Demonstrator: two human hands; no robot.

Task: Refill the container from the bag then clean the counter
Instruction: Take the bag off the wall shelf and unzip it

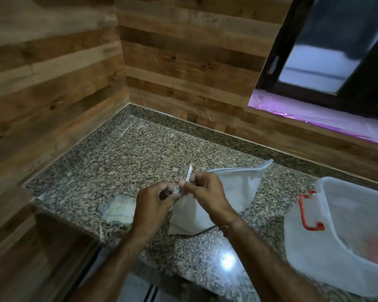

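A: Nearest the camera were two bare forearms reaching out over the speckled granite surface (140, 153). What were the hands doing?

B: The left hand (155, 201) and right hand (203, 192) met at one top corner of the white bag (229, 190). Both grips were closed tight, thumb against fingers, pinching the bag's edge, with a thin white strip (189, 173) sticking up between them.

A: So which step was that?

B: I'd judge the opening of the bag, either tearing the corner or parting the seal. Nothing had been poured yet, by the look of it.

A: Where was the container?

B: The clear plastic container (345, 234) with a red latch (308, 212) sat to the right, well apart from the bag, its lid apparently off. Whether it held anything I couldn't tell; there was only a reddish blur inside.

A: And next?

B: Probably widen the opening, then lift the bag over the container's mouth. A crumpled cloth (118, 212) lay beside the left wrist, handy for wiping.
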